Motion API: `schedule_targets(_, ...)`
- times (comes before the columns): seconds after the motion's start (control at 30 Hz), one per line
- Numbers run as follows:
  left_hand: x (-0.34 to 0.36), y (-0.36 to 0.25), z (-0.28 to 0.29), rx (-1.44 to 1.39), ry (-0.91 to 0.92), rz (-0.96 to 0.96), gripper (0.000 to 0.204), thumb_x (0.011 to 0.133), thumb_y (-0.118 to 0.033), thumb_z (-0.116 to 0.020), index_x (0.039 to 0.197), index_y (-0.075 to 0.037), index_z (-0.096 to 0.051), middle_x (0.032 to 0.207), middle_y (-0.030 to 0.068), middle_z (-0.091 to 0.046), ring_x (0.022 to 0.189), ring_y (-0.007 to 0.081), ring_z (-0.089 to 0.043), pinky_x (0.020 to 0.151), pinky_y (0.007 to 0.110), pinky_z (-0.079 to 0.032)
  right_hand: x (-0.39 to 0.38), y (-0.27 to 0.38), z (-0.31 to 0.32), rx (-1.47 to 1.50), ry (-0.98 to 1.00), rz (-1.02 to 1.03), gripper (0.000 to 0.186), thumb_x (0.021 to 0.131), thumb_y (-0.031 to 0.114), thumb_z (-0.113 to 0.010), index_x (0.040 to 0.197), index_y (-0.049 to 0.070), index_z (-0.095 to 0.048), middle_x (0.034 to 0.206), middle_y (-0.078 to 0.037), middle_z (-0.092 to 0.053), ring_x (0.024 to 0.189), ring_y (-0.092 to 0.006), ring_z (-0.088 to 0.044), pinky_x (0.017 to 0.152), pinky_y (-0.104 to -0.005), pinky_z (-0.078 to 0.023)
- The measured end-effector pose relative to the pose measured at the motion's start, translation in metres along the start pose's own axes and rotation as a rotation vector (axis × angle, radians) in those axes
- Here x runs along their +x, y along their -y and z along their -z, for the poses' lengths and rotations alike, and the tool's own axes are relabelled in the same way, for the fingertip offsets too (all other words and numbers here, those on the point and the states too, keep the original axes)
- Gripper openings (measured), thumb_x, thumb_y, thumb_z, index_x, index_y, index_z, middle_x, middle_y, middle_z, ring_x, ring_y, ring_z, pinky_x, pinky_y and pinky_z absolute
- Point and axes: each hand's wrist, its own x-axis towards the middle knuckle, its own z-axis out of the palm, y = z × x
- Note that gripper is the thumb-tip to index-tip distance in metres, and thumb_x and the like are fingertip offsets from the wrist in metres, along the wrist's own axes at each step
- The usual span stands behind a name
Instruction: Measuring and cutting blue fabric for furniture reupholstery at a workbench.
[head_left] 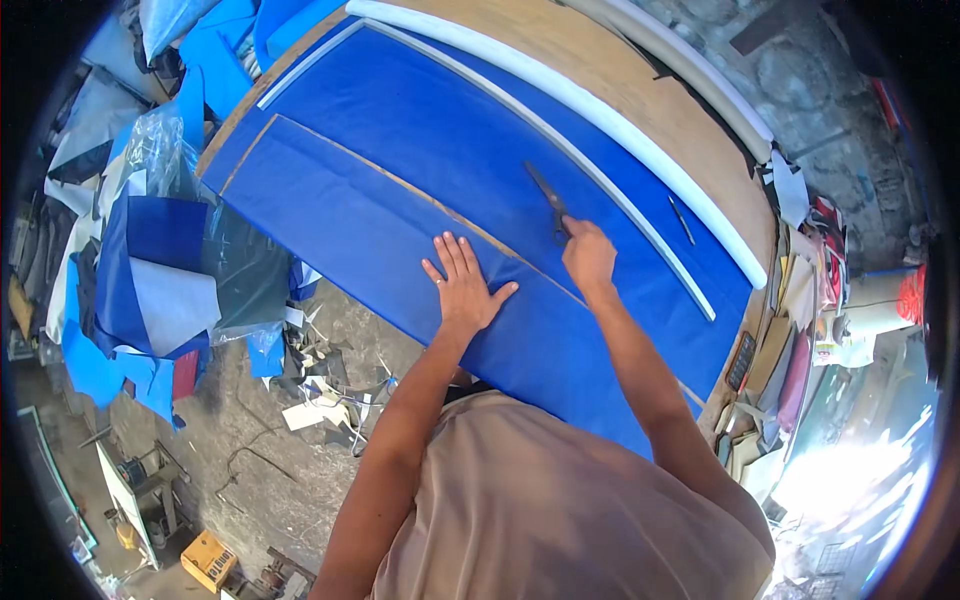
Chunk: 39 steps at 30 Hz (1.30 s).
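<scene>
My left hand (465,285) rests palm down, fingers spread apart, on the near blue sheet (350,230), which lies along the table's (690,90) edge beside me. My right hand (588,257) is clamped on the handles of the scissors (545,192), their blades pointing away over the farther blue sheet (420,115), short of a pale angled bar (590,170).

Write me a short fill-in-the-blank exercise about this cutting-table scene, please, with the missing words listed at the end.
1. The right hand grips a pair of ____.
2. The sheet under the spread left hand is ____ in colour.
3. A slim pen-like object lies between the gray L-shaped bar and the long ____ roll.

Missing words: scissors; blue; white.
</scene>
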Motion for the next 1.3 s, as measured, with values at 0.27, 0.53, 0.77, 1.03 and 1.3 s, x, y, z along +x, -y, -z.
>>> schedule_targets(0.27,-0.027,-0.035,-0.054,0.296,-0.186,-0.025,0.068,0.096,-0.028,-0.051,0.154,0.005,-0.038,0.161,0.0377,-0.027,0.151,0.0583,-0.020,0.117,0.072,-0.022,-0.127,0.005,-0.049,0.281,-0.277,0.529,0.041,0.085,0.008,-0.066,0.126,0.000,-0.065,0.134,-0.016,-0.064,0.126,-0.0364,-0.057,0.113,-0.0484,-0.040)
schedule_targets(0.53,-0.070,-0.077,0.009,-0.123,0.076,0.184,0.030,0.086,-0.006,-0.058,0.113,0.002,-0.065,0.101,0.0224,-0.073,0.085,0.0451,-0.069,0.076,0.049,-0.055,-0.127,-0.022,-0.073,0.619,-0.146,0.479,0.051,0.082,0.012,-0.074,0.130,0.000,-0.062,0.150,-0.018,-0.053,0.135,-0.0374,-0.050,0.118,-0.0508,-0.035)
schedule_targets(0.77,-0.221,-0.065,0.147,-0.725,-0.442,0.162,0.047,0.072,0.006,-0.053,0.112,-0.005,-0.075,0.086,0.0116,-0.076,0.063,0.0258,-0.061,0.063,0.036,-0.049,-0.152,0.045,0.023,1.173,0.473,0.704,0.042,0.070,0.023,-0.087,0.107,0.006,-0.077,0.159,-0.018,-0.045,0.136,-0.0426,-0.048,0.115,-0.0630,-0.033)
schedule_targets(1.03,-0.476,-0.106,0.318,-0.570,-0.701,0.361,0.049,0.063,0.000,-0.060,0.107,-0.006,-0.079,0.087,0.0070,-0.077,0.067,0.0195,-0.065,0.066,0.027,-0.049,-0.287,0.214,0.191,0.763,0.448,1.844,0.029,0.063,0.031,-0.090,0.073,0.011,-0.072,0.142,-0.011,-0.058,0.129,-0.0409,-0.051,0.103,-0.0768,-0.028)
schedule_targets(1.3,-0.701,-0.137,0.374,-0.012,-1.797,0.531,0.038,0.080,-0.017,-0.061,0.111,0.005,-0.067,0.104,0.0194,-0.070,0.085,0.0247,-0.065,0.083,0.034,-0.052,-0.442,0.297,0.196,0.749,1.021,2.224,0.021,0.073,0.010,-0.082,0.074,0.004,-0.062,0.086,-0.008,-0.062,0.073,-0.0312,-0.058,0.068,-0.0400,-0.047)
